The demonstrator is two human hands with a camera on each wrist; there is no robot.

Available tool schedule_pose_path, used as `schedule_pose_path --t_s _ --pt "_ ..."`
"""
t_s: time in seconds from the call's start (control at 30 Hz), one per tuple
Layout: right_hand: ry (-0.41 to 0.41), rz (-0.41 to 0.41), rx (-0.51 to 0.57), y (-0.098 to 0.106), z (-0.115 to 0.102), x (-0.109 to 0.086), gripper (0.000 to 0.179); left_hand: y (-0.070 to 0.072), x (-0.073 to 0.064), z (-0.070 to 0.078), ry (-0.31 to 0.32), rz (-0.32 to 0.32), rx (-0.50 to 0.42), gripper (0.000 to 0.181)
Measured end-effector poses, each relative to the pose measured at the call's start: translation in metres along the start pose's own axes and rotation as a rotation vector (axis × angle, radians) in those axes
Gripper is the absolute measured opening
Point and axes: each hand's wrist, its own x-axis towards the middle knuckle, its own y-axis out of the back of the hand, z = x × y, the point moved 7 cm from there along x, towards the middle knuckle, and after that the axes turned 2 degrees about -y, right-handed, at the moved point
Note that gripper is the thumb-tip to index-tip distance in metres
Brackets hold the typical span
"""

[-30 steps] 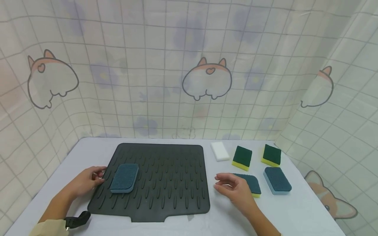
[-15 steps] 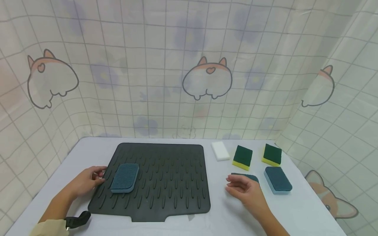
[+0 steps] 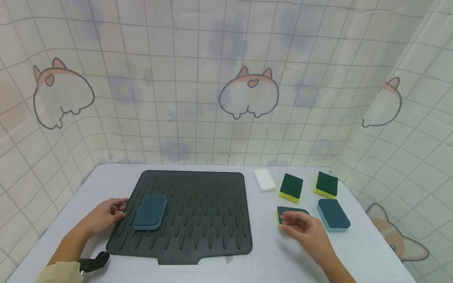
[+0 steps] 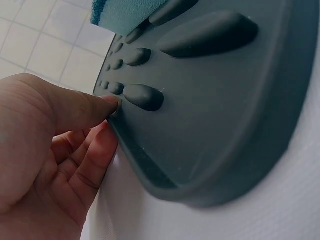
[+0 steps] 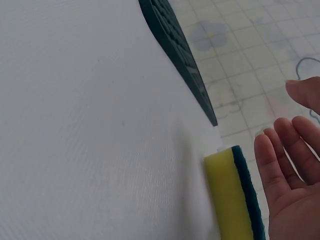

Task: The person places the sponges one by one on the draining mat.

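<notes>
At its left edge, my left hand (image 3: 104, 216) pinches the dark grey ridged drying mat (image 3: 201, 243); in the left wrist view, the left thumb (image 4: 87, 107) lies over the rim and the fingers are against its outer side. On the mat's left part lies a blue sponge (image 3: 150, 212) with a dark scouring top. My right hand (image 3: 308, 234) hovers over a yellow sponge (image 3: 288, 210) with a dark blue-green top and partly hides it. In the right wrist view, a gap shows between the relaxed right hand (image 5: 295, 165) and that sponge, with nothing between thumb and fingers.
Right of the mat, a white sponge (image 3: 264, 180) lies near two green-and-yellow sponges (image 3: 291, 186). Another blue sponge (image 3: 333, 214) lies right of my right hand. A white cloth covers the table (image 3: 262, 259), and a grid-patterned curtain (image 3: 198, 133) stands behind and at both sides.
My right hand has moved to the right, away from the mat, uncovering the left end of the yellow sponge. My left hand, the mat and the sponges have stayed in place.
</notes>
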Motion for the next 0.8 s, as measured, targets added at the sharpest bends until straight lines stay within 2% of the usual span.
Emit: schedule_pose_path --t_s 0.23,0.53,0.8 --pt "0.023 0.030 -0.001 0.017 0.006 -0.004 0.042 -0.001 0.000 -0.001 -0.007 0.001 0.008 0.051" --pt "0.055 0.090 -0.059 0.035 0.008 -0.007 0.039 0.001 -0.001 0.002 -0.018 0.018 0.025 0.050" --pt "0.043 0.150 -0.130 0.046 0.012 -0.006 0.038 0.001 -0.005 0.005 -0.029 0.018 0.016 0.049"
